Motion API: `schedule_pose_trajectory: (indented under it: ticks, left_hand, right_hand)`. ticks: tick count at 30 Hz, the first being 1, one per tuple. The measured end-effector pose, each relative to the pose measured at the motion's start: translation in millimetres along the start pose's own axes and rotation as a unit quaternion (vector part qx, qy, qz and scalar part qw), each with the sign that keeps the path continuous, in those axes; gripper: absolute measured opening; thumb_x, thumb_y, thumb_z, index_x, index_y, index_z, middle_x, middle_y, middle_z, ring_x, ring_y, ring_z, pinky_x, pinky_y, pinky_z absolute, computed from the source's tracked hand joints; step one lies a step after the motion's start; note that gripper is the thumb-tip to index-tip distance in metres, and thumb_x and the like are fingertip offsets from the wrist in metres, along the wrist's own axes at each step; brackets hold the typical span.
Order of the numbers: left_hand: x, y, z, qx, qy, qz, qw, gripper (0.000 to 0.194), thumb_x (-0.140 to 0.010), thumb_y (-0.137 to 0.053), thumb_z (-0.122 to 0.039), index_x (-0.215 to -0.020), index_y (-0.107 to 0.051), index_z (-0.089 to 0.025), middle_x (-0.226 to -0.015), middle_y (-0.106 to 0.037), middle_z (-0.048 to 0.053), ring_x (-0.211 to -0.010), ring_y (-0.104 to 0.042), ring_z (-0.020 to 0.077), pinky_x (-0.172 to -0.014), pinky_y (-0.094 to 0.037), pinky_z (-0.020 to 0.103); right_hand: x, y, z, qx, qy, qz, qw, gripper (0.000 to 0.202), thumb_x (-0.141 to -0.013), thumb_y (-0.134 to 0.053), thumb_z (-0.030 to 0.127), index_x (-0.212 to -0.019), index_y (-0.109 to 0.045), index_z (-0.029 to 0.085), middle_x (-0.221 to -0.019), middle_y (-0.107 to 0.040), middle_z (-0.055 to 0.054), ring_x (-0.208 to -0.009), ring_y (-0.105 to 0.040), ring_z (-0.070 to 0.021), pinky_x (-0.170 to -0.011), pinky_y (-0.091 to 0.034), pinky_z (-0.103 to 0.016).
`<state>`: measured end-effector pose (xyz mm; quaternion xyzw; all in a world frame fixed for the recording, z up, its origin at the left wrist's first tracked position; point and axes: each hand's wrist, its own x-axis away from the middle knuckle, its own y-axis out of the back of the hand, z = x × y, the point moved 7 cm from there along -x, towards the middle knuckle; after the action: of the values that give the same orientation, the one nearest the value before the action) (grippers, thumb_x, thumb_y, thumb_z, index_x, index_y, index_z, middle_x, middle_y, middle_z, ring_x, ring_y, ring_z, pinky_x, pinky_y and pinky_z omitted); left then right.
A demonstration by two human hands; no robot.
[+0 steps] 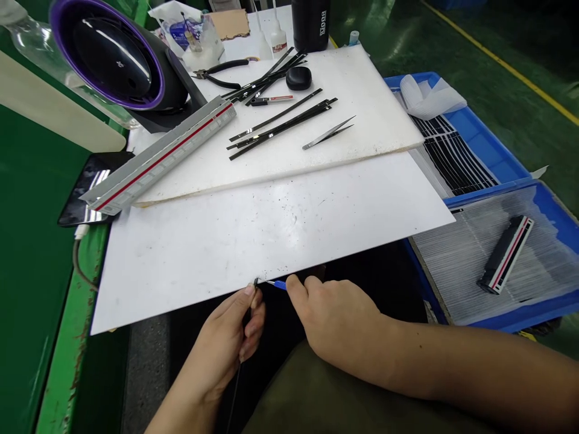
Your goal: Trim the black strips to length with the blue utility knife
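Tweezers (326,135) and black strips (280,129) lie on the white board (375,114) at upper centre; a long grey box (156,167) crosses its left side. Blue trays (500,150) sit at right. At lower centre, our left grip (235,325) pinches a thin dark piece (256,281); our right grip (341,316) is closed round a blue tool (280,284), its tip just beside.

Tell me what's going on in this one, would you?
A person sits with both hands at the near edge of a white sheet. The left hand pinches the end of a thin dark strip, while the right hand holds a slim blue tool, its tip pointing at that end; whether they touch is too small to tell. Further back, black strips and tweezers lie on a white board.
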<state>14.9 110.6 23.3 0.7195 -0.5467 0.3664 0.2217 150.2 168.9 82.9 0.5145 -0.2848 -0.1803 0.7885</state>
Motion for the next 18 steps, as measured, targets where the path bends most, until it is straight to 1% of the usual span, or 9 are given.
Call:
schedule_pose_trajectory:
  ticks: [4,7,13,15,18]
  left_hand:
    - [2.3,-3.0,-1.1,0.009,-0.009,-0.002,1.000,0.043,-0.088,-0.058,-0.059,-0.074,-0.047,-0.020,-0.050,-0.038,-0.008,-0.037,-0.025,0.0042,-0.034,-0.022,0.014]
    - [2.9,-3.9,-0.3,0.007,-0.013,-0.014,1.000,0.044,-0.088,-0.058,-0.060,-0.075,-0.048,-0.020,-0.049,-0.038,-0.008,-0.036,-0.026,0.0045,-0.034,-0.023,0.014]
    - [1.9,-3.8,1.3,0.004,-0.035,-0.021,0.999,0.041,-0.087,-0.059,-0.057,-0.075,-0.048,-0.020,-0.048,-0.042,-0.007,-0.035,-0.029,0.0056,-0.033,-0.025,0.015]
    - [1.9,-3.6,1.4,0.003,-0.041,-0.023,0.999,0.040,-0.088,-0.058,-0.056,-0.074,-0.048,-0.020,-0.048,-0.045,-0.006,-0.034,-0.029,0.0054,-0.033,-0.025,0.015]
    - [1.8,-4.1,1.4,0.001,-0.042,-0.023,0.999,0.040,-0.089,-0.057,-0.055,-0.073,-0.048,-0.019,-0.048,-0.048,-0.005,-0.034,-0.029,0.0052,-0.032,-0.024,0.015]
  right_hand:
    - [3.0,-0.9,-3.2,-0.034,-0.003,-0.005,0.999,0.049,-0.086,-0.041,0.004,-0.134,-0.053,0.007,-0.084,-0.067,-0.008,-0.058,-0.064,-0.0212,-0.043,-0.045,-0.031]
    - [4.4,-2.9,-2.7,-0.040,0.001,-0.006,0.999,0.052,-0.087,-0.041,0.003,-0.138,-0.048,0.004,-0.086,-0.067,-0.009,-0.058,-0.065,-0.0214,-0.043,-0.046,-0.032]
    - [4.6,-11.9,6.0,-0.030,0.009,0.003,1.000,0.046,-0.098,-0.037,0.011,-0.143,-0.041,0.002,-0.088,-0.067,-0.011,-0.061,-0.066,-0.0206,-0.047,-0.050,-0.032]
    - [5.3,-12.7,9.0,-0.027,0.015,-0.008,0.999,0.048,-0.098,-0.038,0.012,-0.144,-0.039,-0.001,-0.087,-0.067,-0.011,-0.060,-0.065,-0.0195,-0.046,-0.049,-0.030]
    - [6.2,-12.5,12.4,-0.025,0.021,-0.021,0.999,0.054,-0.092,-0.043,0.008,-0.145,-0.037,-0.003,-0.087,-0.066,-0.011,-0.059,-0.064,-0.0191,-0.045,-0.048,-0.030]
